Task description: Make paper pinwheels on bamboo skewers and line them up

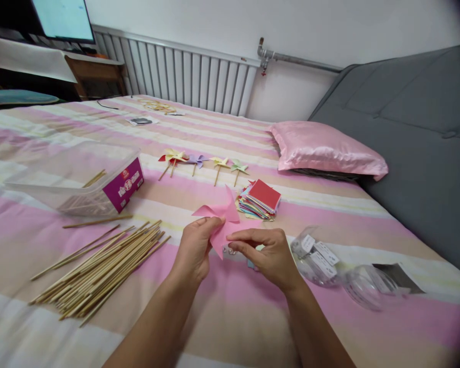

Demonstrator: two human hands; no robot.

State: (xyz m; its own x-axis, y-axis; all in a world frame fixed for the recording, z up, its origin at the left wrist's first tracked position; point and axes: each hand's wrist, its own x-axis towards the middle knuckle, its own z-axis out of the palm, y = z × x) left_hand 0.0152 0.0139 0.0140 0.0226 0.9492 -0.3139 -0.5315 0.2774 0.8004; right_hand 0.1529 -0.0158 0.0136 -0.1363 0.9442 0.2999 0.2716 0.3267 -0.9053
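Observation:
A partly folded pink paper pinwheel point(218, 212) is in my left hand point(193, 250), whose thumb presses on the middle of it. Thumb and forefinger of my right hand point(270, 253) pinch at the paper's lower right edge; whatever lies between the fingertips is mostly hidden. Under the paper, a few small shiny pieces point(230, 250) show on the bedspread. Just beyond my hands lies a stack of coloured paper squares point(264, 195), a red one on top. Farther back, finished pinwheels on sticks, including a purple one point(197, 161) and a green one point(238, 166), lie in a row.
Loose wooden sticks point(107, 271) lie at the left, before a clear plastic box point(72, 179) holding more sticks. Clear containers with labels point(318, 258) and a round clear lid point(368, 289) are at the right. A pink pillow point(325, 148) rests by the grey headboard point(414, 128).

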